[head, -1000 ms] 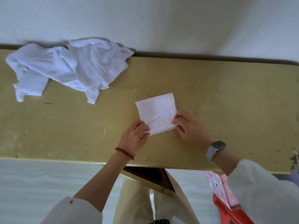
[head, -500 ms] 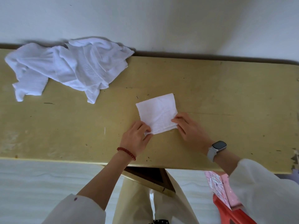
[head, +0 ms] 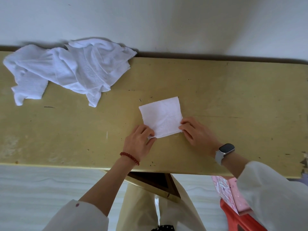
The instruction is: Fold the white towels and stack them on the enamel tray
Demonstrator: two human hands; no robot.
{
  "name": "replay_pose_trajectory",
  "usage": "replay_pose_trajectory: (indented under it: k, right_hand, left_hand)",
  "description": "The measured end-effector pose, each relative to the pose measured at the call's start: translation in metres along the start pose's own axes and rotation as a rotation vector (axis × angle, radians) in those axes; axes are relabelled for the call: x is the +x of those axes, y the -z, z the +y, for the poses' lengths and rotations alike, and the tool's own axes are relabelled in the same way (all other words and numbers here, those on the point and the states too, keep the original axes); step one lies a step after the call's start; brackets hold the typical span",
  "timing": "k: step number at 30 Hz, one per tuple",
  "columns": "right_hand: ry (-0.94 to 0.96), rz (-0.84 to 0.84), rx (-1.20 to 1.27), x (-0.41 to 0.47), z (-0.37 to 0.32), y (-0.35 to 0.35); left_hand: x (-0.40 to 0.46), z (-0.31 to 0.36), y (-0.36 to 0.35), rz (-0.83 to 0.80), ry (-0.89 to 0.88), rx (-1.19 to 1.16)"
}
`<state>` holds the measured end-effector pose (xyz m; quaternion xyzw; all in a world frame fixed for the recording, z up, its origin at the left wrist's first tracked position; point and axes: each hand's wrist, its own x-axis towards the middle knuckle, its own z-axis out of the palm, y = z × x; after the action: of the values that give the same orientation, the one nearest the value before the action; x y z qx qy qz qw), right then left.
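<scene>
Nearest, both hands sit at the near edge of a small folded towel (head: 161,119) on the yellow worktop (head: 233,100): the left hand (head: 139,144), fingers curled, pinches its near left corner, and the right hand (head: 198,132) pinches its near right corner. Farther back to the left, a heap of unfolded white towels (head: 66,70) lies against the wall. No writing is readable.

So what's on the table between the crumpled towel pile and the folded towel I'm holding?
Nothing: in the head view, only bare yellow table separates the crumpled towel pile from the folded towel, which both hands pinch at its near corners.
</scene>
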<state>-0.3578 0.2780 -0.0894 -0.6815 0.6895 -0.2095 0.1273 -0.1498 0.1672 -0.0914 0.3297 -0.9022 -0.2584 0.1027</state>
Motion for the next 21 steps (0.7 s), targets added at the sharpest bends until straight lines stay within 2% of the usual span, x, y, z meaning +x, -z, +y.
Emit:
replay_pose_trajectory:
  k: [13,15,19,21]
  right_hand:
    - [0.089,0.039,-0.160,-0.011,0.008,-0.006]
    - [0.085,0.108,-0.162,-0.008,0.004,0.001]
    - [0.037,0.323,-0.137,0.025,-0.012,0.006]
    - [-0.044,0.350,-0.177,0.046,-0.019,0.001]
  left_hand:
    - [0.003,-0.003,0.002,-0.017,-0.109,0.074]
    - [0.008,-0.003,0.007,0.021,-0.114,0.045]
    - [0.034,0.010,0.012,0.211,-0.090,0.078]
    - [0.047,0.016,0.009,0.199,-0.026,0.140]
